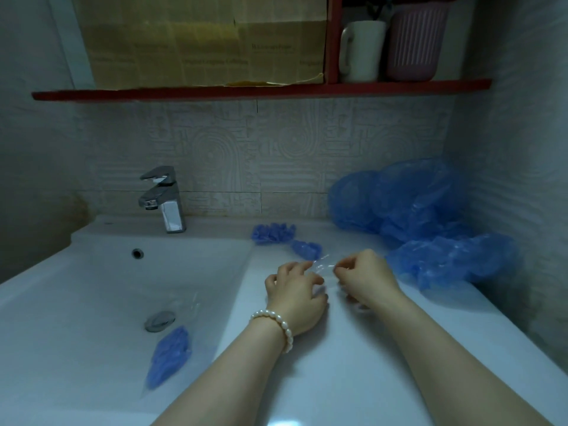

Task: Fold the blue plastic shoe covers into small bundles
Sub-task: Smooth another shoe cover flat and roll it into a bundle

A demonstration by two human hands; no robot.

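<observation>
Some faint printed lettering can be made out on the cardboard sheet (203,41) propped behind the red shelf (261,89), but it's too blurry to be read. No brand can be seen anywhere else.

A small piece of clear plastic film (322,265) is pinched between the two hands over the white counter (338,348). The left hand (296,298), with a pearl bracelet (276,325) at the wrist, has its fingers curled onto one end of the film, and the right hand (367,279) has the other end nipped between thumb and fingertips.

The loose blue shoe covers (424,216) are heaped in the back right corner against the tiled wall, spilling toward the right hand. Two small folded bundles (273,233) are laid on the counter just behind the hands, side by side. Another packet of blue covers (169,356) is lying down in the sink basin (92,287), just beside the drain plug (159,320).

The chrome faucet (164,198) is set at the back edge of the basin, well off to the left of the hands. A white mug (361,50) and a pink ribbed cup (415,41) are parked up on the shelf's right compartment.

Open counter is left in front of and under the forearms; the basin's edge runs just to the left of the left hand, and the pile crowds the right side.
</observation>
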